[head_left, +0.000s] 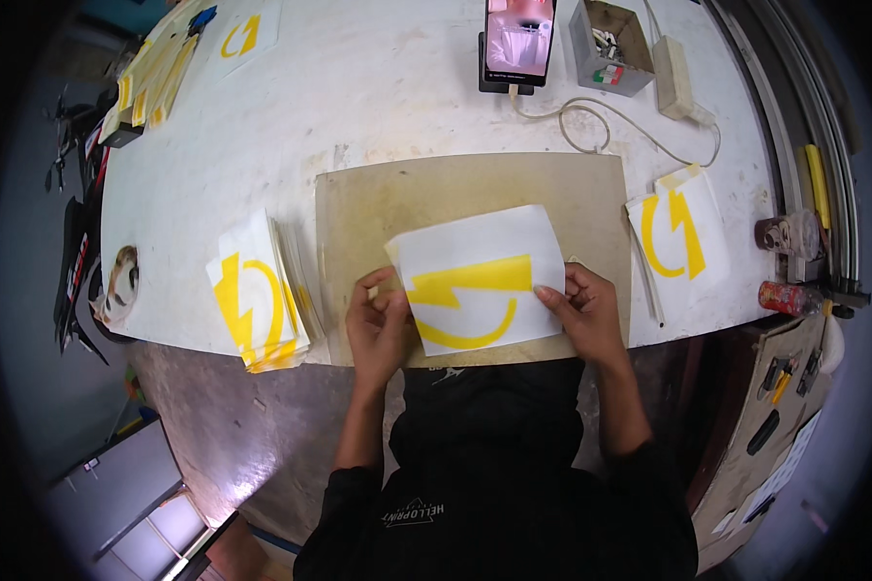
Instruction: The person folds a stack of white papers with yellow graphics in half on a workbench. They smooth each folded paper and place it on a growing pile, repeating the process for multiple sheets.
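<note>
A white sheet (484, 228) printed with a yellow bolt and curved band is held tilted over a tan board (358, 203) on the table. My right hand (588, 312) pinches its right edge, thumb on top and fingers behind. At the left edge, my left hand (378, 324) is closed with curled fingers gripping the sheet; its fingertips are partly hidden. Left of the board lies a stack of similar printed sheets (262, 300), fanned at its side. A smaller pile of printed sheets (678, 232) rests to the right.
On the white table (388, 87) a phone (518, 44) stands in a holder, its cable running to a power strip (673, 77). Beside it is a grey box (612, 53) of small parts. Far left lie more sheets (160, 77). A cat (121, 281) is at the left edge; a red can (787, 297) is at right.
</note>
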